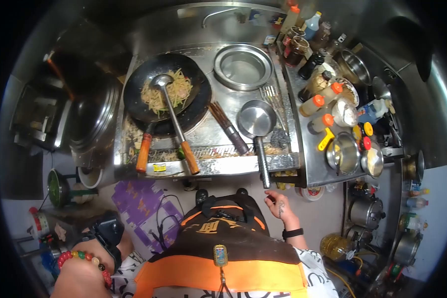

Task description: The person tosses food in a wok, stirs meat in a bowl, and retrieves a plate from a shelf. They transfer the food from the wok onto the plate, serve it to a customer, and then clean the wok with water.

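Note:
My right hand [280, 205] hangs just below the black handle of a small steel saucepan [256, 117], apart from it. Its fingers are loosely bent and hold nothing. At lower left, a black device on the wrist hides most of my left hand [126, 242], so its fingers do not show. A black wok [134, 92] with a wooden handle sits on the stove, holding shredded stir-fried food [183, 88]. A ladle [173, 111] rests across it, its bowl on the food and its wooden handle over the stove's front edge.
A bamboo wok brush [229, 128] lies between wok and saucepan. Behind are a round water basin [243, 67] and a faucet [218, 15]. Orange-capped squeeze bottles [312, 106], jars and steel bowls [343, 153] crowd the right counter. A pressure cooker [366, 211] stands on a lower shelf.

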`<move>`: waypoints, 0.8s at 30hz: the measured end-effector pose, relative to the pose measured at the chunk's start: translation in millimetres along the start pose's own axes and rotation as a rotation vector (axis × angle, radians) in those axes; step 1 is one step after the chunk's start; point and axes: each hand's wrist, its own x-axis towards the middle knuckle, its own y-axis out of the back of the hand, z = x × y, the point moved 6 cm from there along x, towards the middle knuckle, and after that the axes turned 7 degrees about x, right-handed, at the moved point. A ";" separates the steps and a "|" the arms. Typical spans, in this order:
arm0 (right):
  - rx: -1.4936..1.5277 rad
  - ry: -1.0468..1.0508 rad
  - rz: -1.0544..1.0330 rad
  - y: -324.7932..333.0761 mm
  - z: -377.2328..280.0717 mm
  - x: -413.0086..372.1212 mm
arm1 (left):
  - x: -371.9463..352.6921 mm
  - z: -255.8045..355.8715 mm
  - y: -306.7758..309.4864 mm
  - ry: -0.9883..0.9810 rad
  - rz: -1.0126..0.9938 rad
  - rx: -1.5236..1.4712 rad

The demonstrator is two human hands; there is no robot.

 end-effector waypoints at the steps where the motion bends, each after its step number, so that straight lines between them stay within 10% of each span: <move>1: -0.015 0.015 -0.004 1.4 -0.5 -2.9 | 0.0 0.1 -4.8 -0.014 -0.006 -0.004; 3: 0.005 -0.008 0.011 4.0 3.3 -7.5 | -7.8 0.5 -5.7 -0.001 0.255 -0.045; 9: 0.056 -0.074 0.033 2.9 17.9 -20.8 | 3.3 -1.4 -3.8 0.043 -0.064 -0.116; 13: 0.063 -0.076 0.025 -1.6 23.0 -24.2 | -7.9 8.2 -13.6 -0.014 0.058 -0.030; 16: 0.101 -0.034 0.026 -8.0 22.6 -22.1 | -17.8 10.8 -22.7 0.351 0.142 -0.395; 19: 0.095 -0.017 0.012 -11.2 24.5 -19.8 | -20.2 28.5 -17.1 0.003 0.160 0.205; 24: 0.056 -0.034 0.005 -5.5 19.8 -20.3 | -68.3 74.8 -4.6 -0.544 0.911 0.716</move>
